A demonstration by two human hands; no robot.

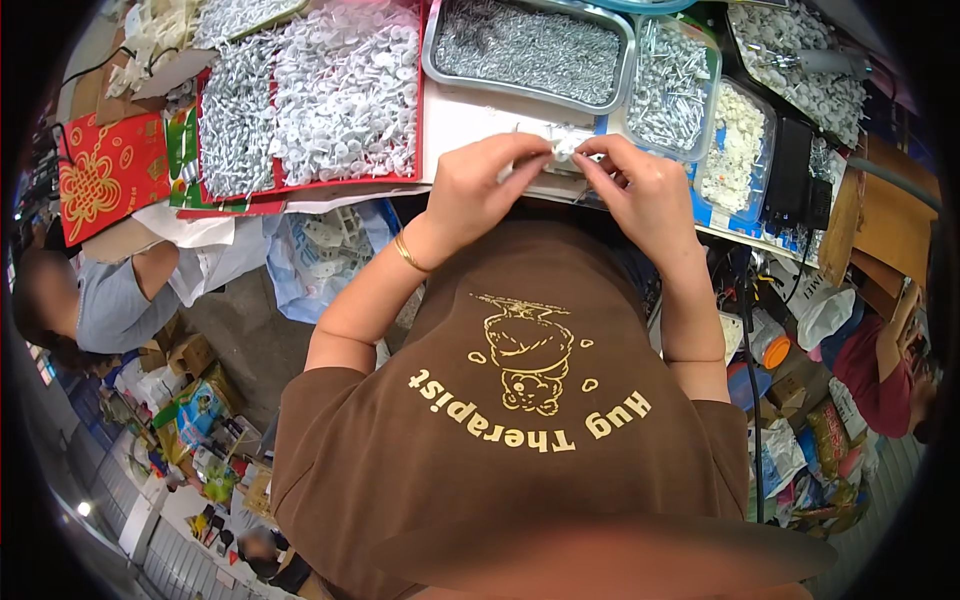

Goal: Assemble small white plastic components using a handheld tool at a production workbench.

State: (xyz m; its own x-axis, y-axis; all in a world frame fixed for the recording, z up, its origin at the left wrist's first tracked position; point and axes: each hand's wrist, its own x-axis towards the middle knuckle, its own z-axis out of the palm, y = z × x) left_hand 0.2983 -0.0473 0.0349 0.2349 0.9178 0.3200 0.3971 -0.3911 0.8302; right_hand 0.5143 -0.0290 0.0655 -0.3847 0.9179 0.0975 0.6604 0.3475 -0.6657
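Looking down: I see a brown shirt (520,400) with a yellow print filling the near middle, both forearms rising from it toward the table.
Left wrist: a thin gold bangle (408,254) sits on it, left of the shirt.
Left hand: my left hand (480,185) has its fingers pinched narrow on the left end of a small white plastic piece (563,147).
Right hand: my right hand (640,190) is pinched narrow on the right end of the same piece; fingertips of both hands nearly meet.
White piece: held above the near edge of the table (470,120), just in front of the trays; I cannot tell its exact shape.
Far left: a red tray (310,185) holds silver screws and white plastic fasteners.
Far middle: a grey metal tray (530,45) is full of small nails.
Far right: a clear tub (670,85) of screws, beside a tub of white bits (735,140).
Edges: another person sits low at the left (110,300), one more at the right (885,370).
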